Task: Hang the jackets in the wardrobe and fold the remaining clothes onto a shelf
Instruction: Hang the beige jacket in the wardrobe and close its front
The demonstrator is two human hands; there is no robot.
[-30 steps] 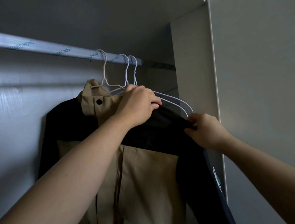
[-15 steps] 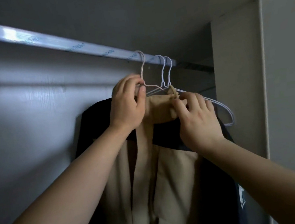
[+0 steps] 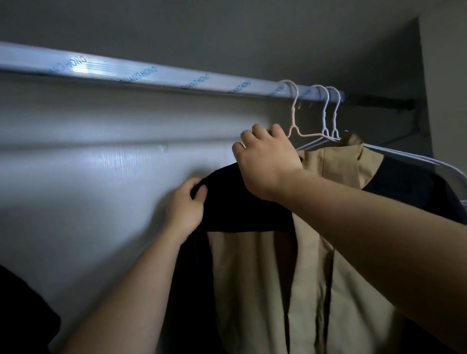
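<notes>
Inside the wardrobe now: a grey back panel (image 3: 80,181) in dim light and a film-wrapped rail (image 3: 125,75) running across the top. The jacket (image 3: 253,277), beige down the front with dark shoulders, hangs from a pink hanger (image 3: 293,107) hooked on that rail, and both hands are on it. The left hand (image 3: 187,209) pinches the dark cloth at the outer tip of the shoulder, thumb on the near face, fingers tucked behind. The right hand (image 3: 267,163) is clenched over the top of the jacket, just up and to the right of the left hand, beside the beige collar. Whether the hanger's wire is inside that grip too, I can't tell. The hanger's neck rises just right of its knuckles, and the jacket's body drops away below both wrists. Two white hangers (image 3: 328,112) sit on the rail a little further right of the right hand. This looks like soft, light shell cloth, limp and probably a bit slick, so it could slide on thin wire. Shoulder seam and collar are the places to hold for squaring it up, right where the hands are.
</notes>
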